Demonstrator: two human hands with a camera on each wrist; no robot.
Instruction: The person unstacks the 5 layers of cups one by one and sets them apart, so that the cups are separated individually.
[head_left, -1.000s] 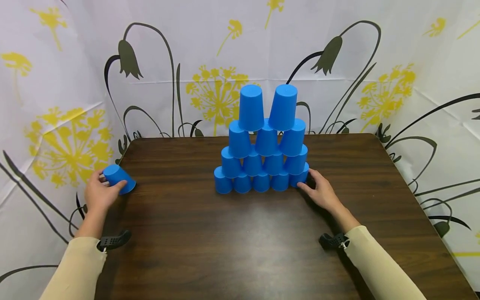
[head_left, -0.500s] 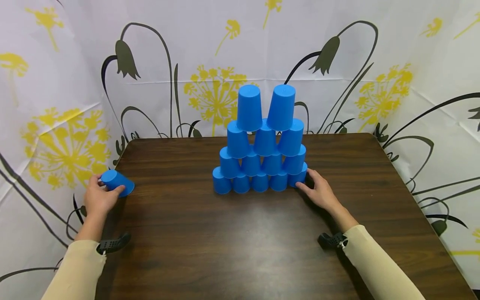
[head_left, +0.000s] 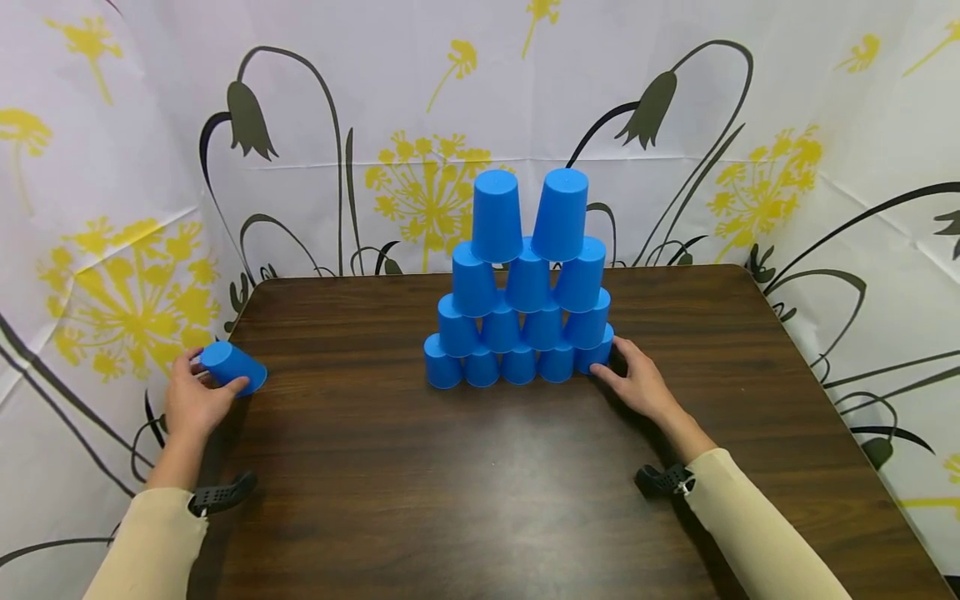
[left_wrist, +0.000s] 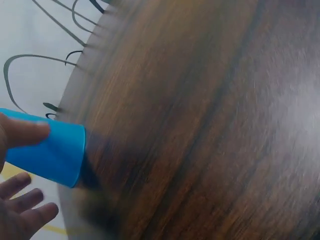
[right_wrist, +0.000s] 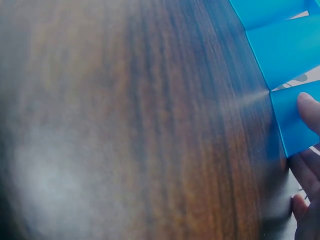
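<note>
My left hand (head_left: 197,398) holds a blue plastic cup (head_left: 234,367) by the table's left edge, thumb on the near side. The cup leans over, its closed end toward the upper left and its rim to the lower right. In the left wrist view the thumb (left_wrist: 35,132) lies along the cup's wall, other fingers spread below. At the pyramid's right end, my right hand (head_left: 641,385) pinches the last bottom-row cup (head_left: 596,352). Its thumb (right_wrist: 307,107) presses the near wall in the right wrist view; the fingers behind are partly hidden.
A pyramid of upside-down blue cups (head_left: 528,279) stands near the back of the dark wooden table (head_left: 450,483), with two cups (head_left: 497,217) side by side on top. White flower-print cloth (head_left: 420,75) hangs behind and along both sides.
My left hand has lowered slightly, and its cup has tipped further toward lying on its side. The right hand and the pyramid stay as they were; the head view has shifted a little.
</note>
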